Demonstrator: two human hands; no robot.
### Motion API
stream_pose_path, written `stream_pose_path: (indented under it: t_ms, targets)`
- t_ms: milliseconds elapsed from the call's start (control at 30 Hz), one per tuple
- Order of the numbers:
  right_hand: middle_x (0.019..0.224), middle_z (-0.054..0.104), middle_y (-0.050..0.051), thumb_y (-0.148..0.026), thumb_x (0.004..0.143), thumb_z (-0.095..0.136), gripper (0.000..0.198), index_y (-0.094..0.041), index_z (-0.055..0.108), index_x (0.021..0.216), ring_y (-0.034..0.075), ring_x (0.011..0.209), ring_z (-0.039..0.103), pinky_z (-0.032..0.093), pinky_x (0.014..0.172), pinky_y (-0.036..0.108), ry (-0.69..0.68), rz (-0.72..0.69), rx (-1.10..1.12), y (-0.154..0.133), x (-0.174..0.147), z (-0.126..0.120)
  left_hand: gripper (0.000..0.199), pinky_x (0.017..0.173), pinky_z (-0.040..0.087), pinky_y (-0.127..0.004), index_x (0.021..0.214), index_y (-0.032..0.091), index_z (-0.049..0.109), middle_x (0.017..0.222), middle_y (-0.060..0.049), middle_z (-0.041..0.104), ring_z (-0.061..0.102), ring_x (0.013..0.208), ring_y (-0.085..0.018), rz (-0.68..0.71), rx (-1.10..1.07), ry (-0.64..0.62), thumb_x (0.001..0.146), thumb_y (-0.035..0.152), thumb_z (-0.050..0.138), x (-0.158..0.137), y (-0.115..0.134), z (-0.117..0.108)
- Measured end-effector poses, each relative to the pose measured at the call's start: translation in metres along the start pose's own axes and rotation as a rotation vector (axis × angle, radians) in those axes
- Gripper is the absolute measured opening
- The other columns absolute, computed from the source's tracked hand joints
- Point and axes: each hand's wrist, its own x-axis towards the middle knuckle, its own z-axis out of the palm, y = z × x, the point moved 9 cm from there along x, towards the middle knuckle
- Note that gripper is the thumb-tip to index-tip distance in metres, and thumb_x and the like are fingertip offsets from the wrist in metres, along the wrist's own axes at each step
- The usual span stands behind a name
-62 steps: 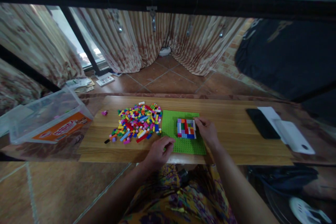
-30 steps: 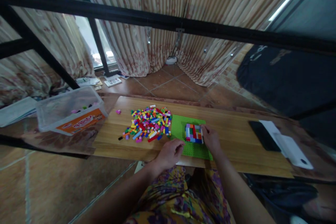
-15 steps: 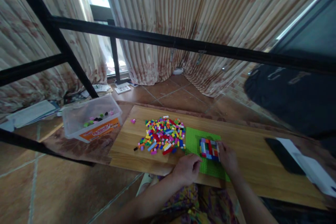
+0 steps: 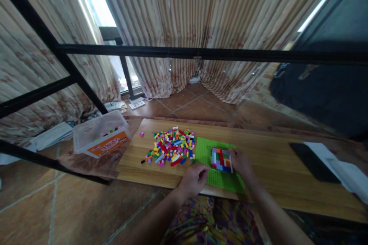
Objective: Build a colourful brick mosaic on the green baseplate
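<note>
Higher view, right hand (image 4: 241, 162) still at brick build (image 4: 221, 159)

got one left hand (image 4: 193, 179), one right hand (image 4: 240, 160), one green baseplate (image 4: 202, 147), one brick build (image 4: 221, 159), one wooden surface (image 4: 271, 162), one clear bin (image 4: 79, 141), one orange label (image 4: 107, 145), one flat dark slab (image 4: 314, 162), plus one pile of loose bricks (image 4: 172, 147), honestly way too many tiny ones to tally.

The wood-grain table (image 4: 273, 162) bears loose bricks (image 4: 173, 146), 1 green baseplate (image 4: 224, 180) and 1 black slab (image 4: 314, 163).
</note>
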Motion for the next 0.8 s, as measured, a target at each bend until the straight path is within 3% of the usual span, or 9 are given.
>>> stream_pose_path:
  t_ms: [333, 500, 800]
  targets:
    - [0.100, 0.071, 0.029, -0.045, 0.099, 0.022, 0.067, -0.005, 0.075, 0.095, 0.036, 0.097, 0.070, 0.051, 0.082, 0.046, 0.023, 0.150, -0.032, -0.012, 0.017, -0.004, 0.015, 0.066, 0.042, -0.024, 0.089, 0.017, 0.064, 0.075, -0.002, 0.060, 0.055, 0.070, -0.013, -0.028, 0.084, 0.000, 0.086, 0.012, 0.050, -0.002, 0.006, 0.000]
    - [0.093, 0.071, 0.030, -0.047, 0.099, 0.020, 0.072, -0.003, 0.076, 0.089, 0.037, 0.092, 0.071, 0.053, 0.079, 0.046, 0.097, 0.145, -0.077, -0.021, 0.015, -0.008, 0.015, 0.067, 0.044, -0.025, 0.090, 0.017, 0.064, 0.076, -0.003, 0.060, 0.056, 0.070, -0.014, -0.023, 0.126, -0.010, 0.086, 0.012, 0.050, 0.000, 0.002, 0.004]
    - [0.092, 0.072, 0.027, -0.044, 0.100, 0.022, 0.068, -0.004, 0.076, 0.090, 0.035, 0.088, 0.071, 0.052, 0.077, 0.042, 0.074, 0.142, -0.201, -0.028, 0.017, -0.006, 0.016, 0.069, 0.045, -0.024, 0.091, 0.016, 0.065, 0.080, -0.005, 0.065, 0.060, 0.075, -0.014, -0.013, 0.069, -0.035, 0.088, 0.012, 0.050, -0.001, 0.003, 0.004]
